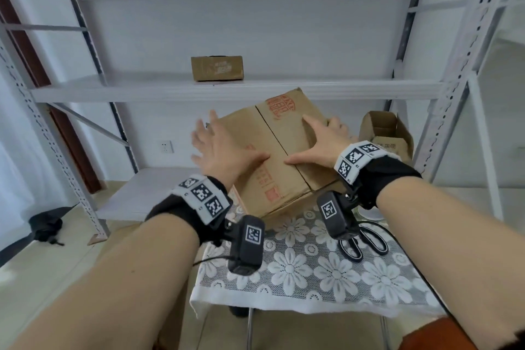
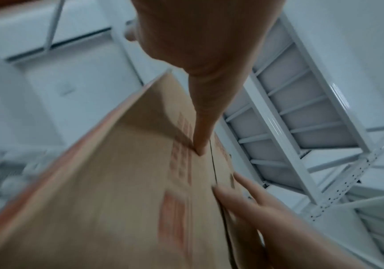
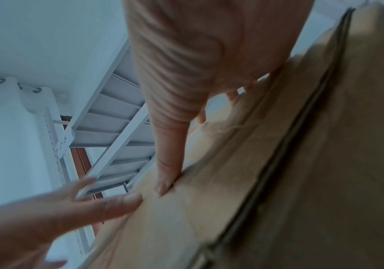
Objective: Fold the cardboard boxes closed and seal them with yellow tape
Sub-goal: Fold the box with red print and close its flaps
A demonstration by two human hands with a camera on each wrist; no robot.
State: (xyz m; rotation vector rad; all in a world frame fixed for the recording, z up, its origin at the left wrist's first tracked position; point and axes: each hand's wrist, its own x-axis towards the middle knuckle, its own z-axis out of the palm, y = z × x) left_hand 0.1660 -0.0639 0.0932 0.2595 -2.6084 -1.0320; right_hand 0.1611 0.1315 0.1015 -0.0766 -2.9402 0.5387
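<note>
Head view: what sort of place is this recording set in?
Probably a storeroom or packing corner: white slotted metal shelving, brown cardboard boxes, and a small table with white floral lace cloth holding black-handled scissors.

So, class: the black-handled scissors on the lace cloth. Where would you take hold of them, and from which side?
Grip the scissors by the two black handle loops, which lie toward the person, near the right wrist. Come from the near side with the right hand. The blade end is hidden behind the wrist camera, so reaching from the box side looks riskier.
</note>
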